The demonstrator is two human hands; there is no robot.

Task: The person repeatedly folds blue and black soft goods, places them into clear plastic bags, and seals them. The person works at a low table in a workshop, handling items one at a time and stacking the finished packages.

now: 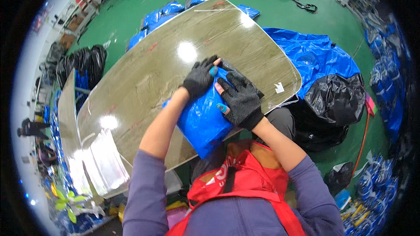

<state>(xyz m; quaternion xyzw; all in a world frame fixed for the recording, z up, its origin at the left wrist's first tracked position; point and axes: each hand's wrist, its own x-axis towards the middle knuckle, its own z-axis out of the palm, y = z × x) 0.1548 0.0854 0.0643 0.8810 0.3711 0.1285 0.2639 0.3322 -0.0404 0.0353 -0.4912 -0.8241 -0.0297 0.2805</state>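
A folded blue and black tarp (203,120) lies on the near edge of the brown table, its near corner hanging past the rim. My left hand (199,79), in a black dotted glove with bare fingertips, closes on the tarp's far edge; blue tape wraps its thumb. My right hand (242,101), gloved alike and also taped at the thumb, lies flat across the tarp's right part with fingers spread. Black material of the tarp shows beyond and beside the right fingers. The tarp's underside is hidden.
Around the glossy table (144,74) are blue packets (164,13) at its far side and a large blue-black tarp heap (332,83) on the right. Clear plastic bags (105,161) lie at the table's left end. A white scrap (279,88) sits near the right rim.
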